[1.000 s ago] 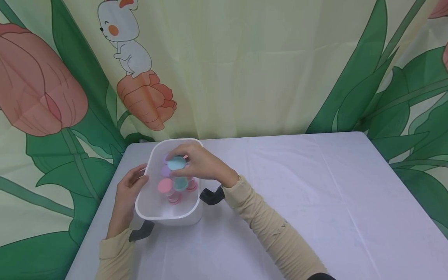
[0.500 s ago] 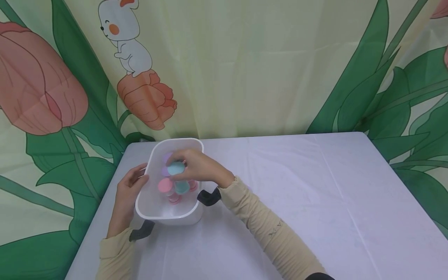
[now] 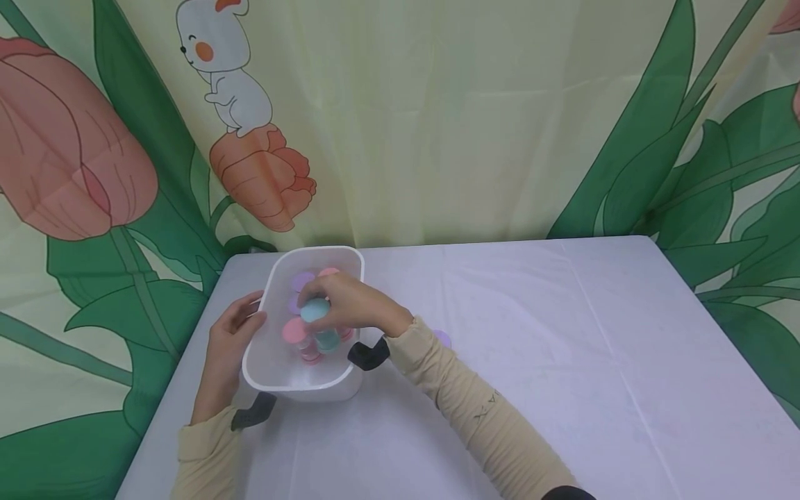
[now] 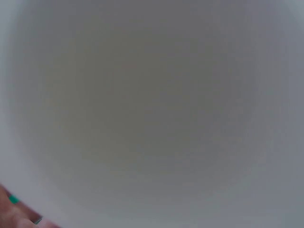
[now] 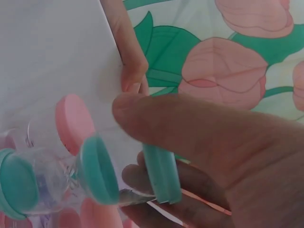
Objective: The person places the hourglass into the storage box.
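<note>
A white plastic bin [image 3: 306, 375] stands at the left of the table and holds several small clear sand timers with coloured caps. Inside it, my right hand [image 3: 350, 298] holds a timer with teal caps [image 3: 315, 310] between thumb and fingers; the right wrist view shows one teal cap [image 5: 162, 173] in the grip. Another teal-capped timer [image 5: 52, 180] lies close by. A pink-capped timer [image 3: 296, 331] is nearer the front, and a purple cap [image 3: 303, 280] lies behind. My left hand [image 3: 228, 340] grips the bin's left rim, and the left wrist view is filled by the pale bin wall [image 4: 152, 114].
A purple round thing [image 3: 442, 338] shows on the white tablecloth [image 3: 531, 333], partly hidden by the right sleeve [image 3: 481, 410]. Behind the table hangs a curtain [image 3: 437, 125] printed with tulips, leaves and a rabbit. Dark wrist mounts [image 3: 369, 353] stick out near the bin.
My right hand has moved toward the front of the bin with the teal-capped timer. More pink and purple caps show behind it, and the purple thing beside the sleeve has come into view.
</note>
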The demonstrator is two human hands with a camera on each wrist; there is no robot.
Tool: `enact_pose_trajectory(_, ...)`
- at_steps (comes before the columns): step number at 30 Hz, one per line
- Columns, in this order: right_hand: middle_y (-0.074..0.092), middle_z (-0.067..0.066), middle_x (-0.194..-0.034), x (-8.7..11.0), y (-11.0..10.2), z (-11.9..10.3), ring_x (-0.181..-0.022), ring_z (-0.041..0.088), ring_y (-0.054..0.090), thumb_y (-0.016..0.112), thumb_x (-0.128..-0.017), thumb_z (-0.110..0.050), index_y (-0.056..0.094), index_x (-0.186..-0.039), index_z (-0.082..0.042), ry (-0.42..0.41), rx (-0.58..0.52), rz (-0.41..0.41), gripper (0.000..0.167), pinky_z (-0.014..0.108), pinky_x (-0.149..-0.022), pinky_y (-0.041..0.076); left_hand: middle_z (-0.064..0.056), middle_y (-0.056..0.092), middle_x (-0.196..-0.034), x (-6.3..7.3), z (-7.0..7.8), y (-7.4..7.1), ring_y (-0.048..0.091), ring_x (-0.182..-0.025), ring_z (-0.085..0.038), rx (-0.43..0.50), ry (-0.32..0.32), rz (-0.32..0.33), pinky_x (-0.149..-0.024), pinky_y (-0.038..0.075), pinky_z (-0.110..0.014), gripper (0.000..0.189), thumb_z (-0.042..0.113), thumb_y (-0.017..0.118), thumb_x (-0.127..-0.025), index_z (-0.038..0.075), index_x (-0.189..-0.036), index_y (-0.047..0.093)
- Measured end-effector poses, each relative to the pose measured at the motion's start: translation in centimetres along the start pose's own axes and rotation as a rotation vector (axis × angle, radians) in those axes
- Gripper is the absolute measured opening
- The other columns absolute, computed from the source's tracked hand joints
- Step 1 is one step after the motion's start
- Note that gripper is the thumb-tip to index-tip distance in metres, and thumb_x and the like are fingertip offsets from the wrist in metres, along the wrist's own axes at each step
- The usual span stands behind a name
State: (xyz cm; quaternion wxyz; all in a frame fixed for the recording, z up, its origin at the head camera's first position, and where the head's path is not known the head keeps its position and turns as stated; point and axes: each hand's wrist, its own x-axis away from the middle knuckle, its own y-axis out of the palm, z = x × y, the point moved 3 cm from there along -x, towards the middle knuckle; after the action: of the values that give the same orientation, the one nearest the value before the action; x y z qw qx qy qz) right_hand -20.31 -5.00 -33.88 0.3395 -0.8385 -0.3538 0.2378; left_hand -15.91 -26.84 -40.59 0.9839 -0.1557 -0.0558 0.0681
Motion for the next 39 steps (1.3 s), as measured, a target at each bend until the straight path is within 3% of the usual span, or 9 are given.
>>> enact_pose_trajectory(10, 0.068, -0.001, -0.094, -0.2, 0.6, 0.2, -0.090, 0.009, 0.058, 0.083, -0.079, -0.012, 0.072, -0.101, -0.008, 0.034, -0.015, -0.103, 0.024, 0.013, -0.080, 0.047, -0.011, 0.049, -0.146, -0.1, 0.0, 0.0, 0.056, -0.114, -0.007, -0.005, 0.011, -0.013, -0.081, 0.054, -0.016, 0.052, 0.044, 0.056, -0.099, 0.026, -0.147, 0.047)
enact_pose_trajectory(25, 0.070, -0.002, -0.098, -0.7, 0.9, 0.5, -0.093, 0.010, 0.059, 0.082, -0.077, -0.007, 0.073, -0.102, -0.009, 0.032, 0.073, -0.175, 0.027, 0.014, -0.085, 0.046, -0.010, 0.048, -0.148, 0.0, 0.0, -0.1, 0.055, -0.119, -0.012, -0.012, 0.007, -0.011, -0.082, 0.053, -0.015, 0.052, 0.044, 0.056, -0.099, 0.027, -0.148, 0.046)
enact_pose_trajectory(33, 0.068, -0.001, -0.098, -0.6, 1.1, 0.6, -0.093, 0.014, 0.057, 0.081, -0.076, -0.007, 0.076, -0.101, -0.013, 0.070, 0.104, -0.206, 0.026, 0.014, -0.077, 0.047, -0.009, 0.051, -0.143, 0.1, 0.1, -0.1, 0.057, -0.111, -0.005, -0.007, 0.018, -0.002, -0.081, 0.054, -0.016, 0.050, 0.042, 0.057, -0.100, 0.025, -0.146, 0.048)
enact_pose_trajectory(39, 0.065, 0.000, -0.096, -0.6, 1.1, 0.5, -0.093, 0.015, 0.055, 0.079, -0.077, -0.005, 0.077, -0.102, -0.013, 0.092, 0.114, -0.221, 0.027, 0.014, -0.072, 0.047, -0.009, 0.051, -0.143, 0.0, 0.0, -0.1, 0.056, -0.112, -0.006, -0.012, 0.017, 0.004, -0.081, 0.054, -0.016, 0.050, 0.042, 0.057, -0.099, 0.025, -0.146, 0.048)
